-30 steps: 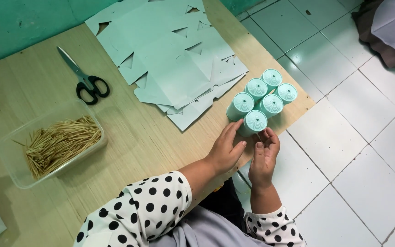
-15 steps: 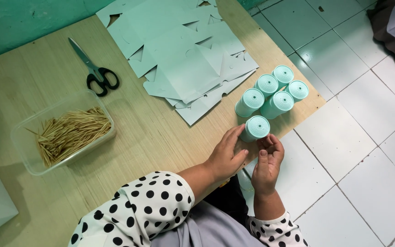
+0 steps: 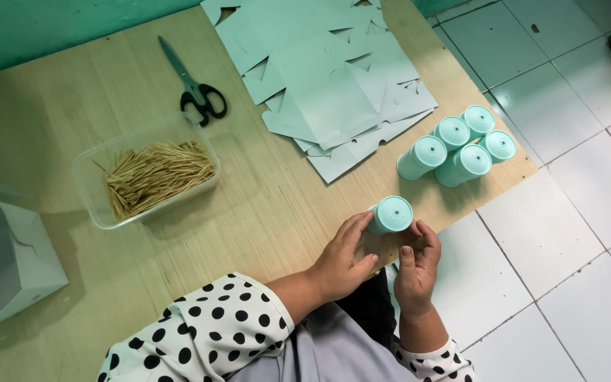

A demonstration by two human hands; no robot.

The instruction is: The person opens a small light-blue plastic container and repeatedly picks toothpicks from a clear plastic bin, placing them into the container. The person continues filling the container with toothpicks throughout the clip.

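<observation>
A small teal cylindrical container (image 3: 390, 214) with a ridged round lid lies on its side at the near edge of the wooden board (image 3: 263, 212). My left hand (image 3: 344, 260) wraps its body from the left. The curled fingertips of my right hand (image 3: 416, 263) press against the lower right rim of the lid. Several more teal containers (image 3: 457, 145) of the same kind lie grouped on the board just beyond, apart from the one I hold.
A clear plastic tub (image 3: 100, 205) of toothpicks (image 3: 155, 173) sits at the middle left. Black-handled scissors (image 3: 196, 88) lie behind it. A pile of flat pale cardboard cut-outs (image 3: 334, 78) covers the far middle. A folded pale box (image 3: 8, 258) stands at the left. White floor tiles (image 3: 574, 233) lie to the right.
The held container has drawn away from the grouped containers toward the board's near edge. My right fingertips have closed back onto its lid. The folded box has come into view at the left.
</observation>
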